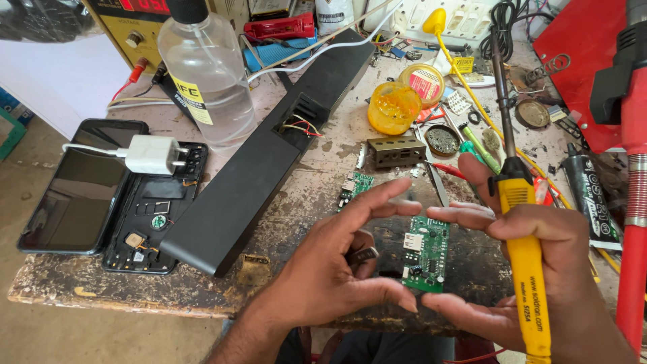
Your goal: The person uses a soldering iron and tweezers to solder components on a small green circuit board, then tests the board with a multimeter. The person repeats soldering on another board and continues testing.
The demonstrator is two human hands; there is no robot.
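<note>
A small green circuit board [426, 253] with a silver port is pinched between both my hands above the worn bench. My left hand [330, 269] has its index finger arched over the board and its thumb at the lower left corner. A small dark part [362, 255] rests against its middle fingers. My right hand [546, 269] grips a yellow-handled soldering iron [524, 269], whose shaft points up and away. The fingertips of that hand touch the board's right edge.
A long black speaker casing [263, 162] with loose wires lies diagonally at the left. Beside it are a clear bottle [205, 74], two phones [87, 182] with a white charger [151, 154], a second green board [355, 183], a yellow flux tub [393, 106] and a red stand [633, 202].
</note>
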